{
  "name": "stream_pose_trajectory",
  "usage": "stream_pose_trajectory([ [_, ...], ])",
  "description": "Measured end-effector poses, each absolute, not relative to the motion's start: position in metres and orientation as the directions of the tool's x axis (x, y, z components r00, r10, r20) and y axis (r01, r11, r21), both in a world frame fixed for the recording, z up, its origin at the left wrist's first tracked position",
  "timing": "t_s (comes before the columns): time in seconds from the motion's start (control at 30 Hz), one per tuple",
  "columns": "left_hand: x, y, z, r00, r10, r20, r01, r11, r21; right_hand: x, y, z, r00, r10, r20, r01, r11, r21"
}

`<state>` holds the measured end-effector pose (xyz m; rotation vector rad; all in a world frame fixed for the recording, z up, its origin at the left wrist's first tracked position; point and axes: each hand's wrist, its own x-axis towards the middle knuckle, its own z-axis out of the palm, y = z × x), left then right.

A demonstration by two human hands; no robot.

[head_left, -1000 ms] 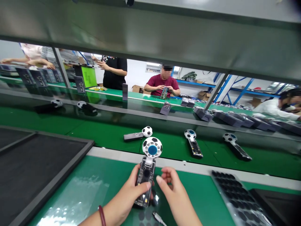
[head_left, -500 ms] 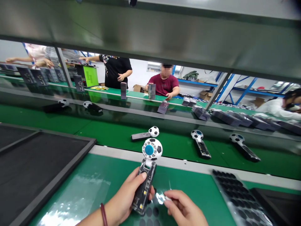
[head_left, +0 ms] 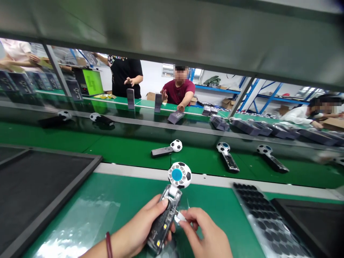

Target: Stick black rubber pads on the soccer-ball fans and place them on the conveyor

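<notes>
My left hand [head_left: 142,222] is wrapped around the dark, see-through handle of a handheld fan [head_left: 164,218], thumb on its front. The fan's football-patterned head, with a blue disc in the middle, points away from me. Beside the handle, my right hand [head_left: 206,231] pinches a small shiny white-and-clear piece of film [head_left: 179,216] between thumb and fingertips; whether it touches the handle I cannot tell. Under the hands lies a clear sheet with dark round spots, mostly hidden. To the right rests a sheet of round black stickers [head_left: 268,220].
Several similar fans, one of them lying back-up [head_left: 162,151], sit on the green conveyor belt [head_left: 129,150]. Black trays [head_left: 48,200] flank the green bench at left and right. Grey boxes [head_left: 247,125] line the far side, where several co-workers work. A metal shelf [head_left: 172,32] hangs overhead.
The view has shifted slightly. My right hand has brought the film piece up closer to the handle's right side. Across the belt, a co-worker's hand now touches a grey box.
</notes>
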<state>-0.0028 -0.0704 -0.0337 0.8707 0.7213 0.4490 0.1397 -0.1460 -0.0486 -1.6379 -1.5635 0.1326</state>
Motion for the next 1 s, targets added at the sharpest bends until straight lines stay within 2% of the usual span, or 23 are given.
stream_pose_trajectory([
  [0.2, -0.009, -0.068, -0.028, 0.703, 0.638, -0.315, 0.072, 0.377, 0.923, 0.144, -0.147, -0.049, 0.134, 0.891, 0.434, 0.832, 0.137, -0.538],
  [0.33, -0.01, -0.067, -0.032, 0.687, 0.653, -0.319, 0.043, 0.401, 0.915, 0.145, -0.144, -0.048, 0.129, 0.909, 0.396, 0.788, 0.148, -0.598],
  [0.5, -0.007, -0.069, -0.034, 0.677, 0.645, -0.353, 0.079, 0.413, 0.907, 0.136, -0.141, -0.048, 0.213, 0.924, 0.317, 0.738, 0.06, -0.672],
  [0.63, -0.007, -0.06, -0.028, 0.577, 0.746, -0.332, 0.099, 0.34, 0.935, 0.141, -0.142, -0.045, 0.223, 0.929, 0.294, 0.713, 0.05, -0.699],
  [0.7, -0.013, -0.041, -0.02, 0.472, 0.833, -0.29, 0.109, 0.271, 0.956, 0.15, -0.143, -0.043, 0.306, 0.912, 0.272, 0.677, -0.007, -0.736],
  [0.8, -0.023, 0.007, -0.01, 0.315, 0.934, -0.167, 0.193, 0.109, 0.975, 0.158, -0.14, -0.041, 0.386, 0.914, 0.128, 0.6, -0.143, -0.787],
  [0.9, -0.023, 0.066, -0.008, 0.197, 0.98, -0.033, 0.379, -0.045, 0.924, 0.153, -0.129, -0.044, 0.291, 0.957, -0.013, 0.628, -0.202, -0.751],
  [1.0, -0.009, 0.111, -0.015, 0.165, 0.983, 0.075, 0.524, -0.152, 0.838, 0.137, -0.115, -0.048, 0.2, 0.979, -0.03, 0.727, -0.169, -0.666],
])
